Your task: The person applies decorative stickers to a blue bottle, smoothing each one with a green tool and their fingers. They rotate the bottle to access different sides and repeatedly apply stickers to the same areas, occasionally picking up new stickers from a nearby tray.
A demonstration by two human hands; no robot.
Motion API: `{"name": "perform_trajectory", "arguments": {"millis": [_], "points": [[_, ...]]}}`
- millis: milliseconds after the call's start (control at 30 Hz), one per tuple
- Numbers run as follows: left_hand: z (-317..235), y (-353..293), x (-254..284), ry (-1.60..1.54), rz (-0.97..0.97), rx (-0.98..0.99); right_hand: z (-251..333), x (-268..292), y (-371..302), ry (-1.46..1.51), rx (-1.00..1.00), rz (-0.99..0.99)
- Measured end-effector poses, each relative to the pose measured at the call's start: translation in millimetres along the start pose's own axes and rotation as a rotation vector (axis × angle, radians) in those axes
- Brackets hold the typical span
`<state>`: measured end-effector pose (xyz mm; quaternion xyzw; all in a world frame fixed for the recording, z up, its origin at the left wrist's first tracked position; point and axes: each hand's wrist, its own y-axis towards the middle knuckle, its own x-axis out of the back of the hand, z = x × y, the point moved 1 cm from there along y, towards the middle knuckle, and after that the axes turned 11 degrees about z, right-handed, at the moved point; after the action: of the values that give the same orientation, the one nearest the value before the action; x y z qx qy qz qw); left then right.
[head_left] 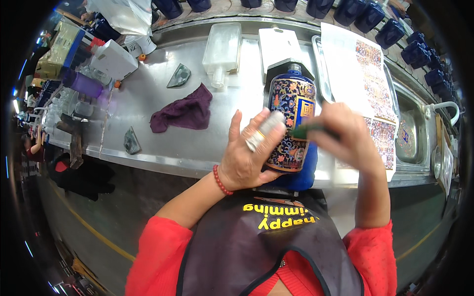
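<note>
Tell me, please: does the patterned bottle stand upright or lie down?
Lying down: the patterned bottle turns its decorated side up toward the camera, and its neck points forward, not up.

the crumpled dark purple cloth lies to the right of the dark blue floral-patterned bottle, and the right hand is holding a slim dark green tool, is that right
Not quite: the head view shows the crumpled dark purple cloth to the left of the dark blue floral-patterned bottle. The right hand is holding a slim dark green tool.
</note>
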<state>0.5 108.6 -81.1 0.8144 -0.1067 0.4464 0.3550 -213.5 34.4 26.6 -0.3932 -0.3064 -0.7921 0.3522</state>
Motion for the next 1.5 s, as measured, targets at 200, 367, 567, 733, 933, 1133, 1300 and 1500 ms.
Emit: {"name": "perform_trajectory", "arguments": {"millis": [200,367,567,733,933,1133,1300,1500], "points": [[4,-10,-9,-0.049,0.056,0.197,-10,-3,8,-0.052,0.087,0.151],[4,-11,-9,-0.013,0.045,0.197,-4,5,32,-0.548,-0.045,-0.228],[5,-12,-13,-0.091,0.090,0.221,-17,-9,0,0.297,0.167,0.031],[5,-12,-12,-0.086,0.092,0.217,-21,-20,-8,-0.381,0.102,-0.386],[2,-4,-2,-0.014,0.060,0.196,-23,-27,-33,0.185,-0.382,-0.413],[-2,-2,1,0.106,-0.015,0.144,1,-57,-52,0.110,0.222,-0.116],[6,-8,-14,-0.122,0.083,0.232,-16,-58,-72,0.113,-0.247,-0.480],[4,-14,-11,-0.305,0.130,0.248,-16,-92,-87,1.009,-0.506,-0.641]]}}
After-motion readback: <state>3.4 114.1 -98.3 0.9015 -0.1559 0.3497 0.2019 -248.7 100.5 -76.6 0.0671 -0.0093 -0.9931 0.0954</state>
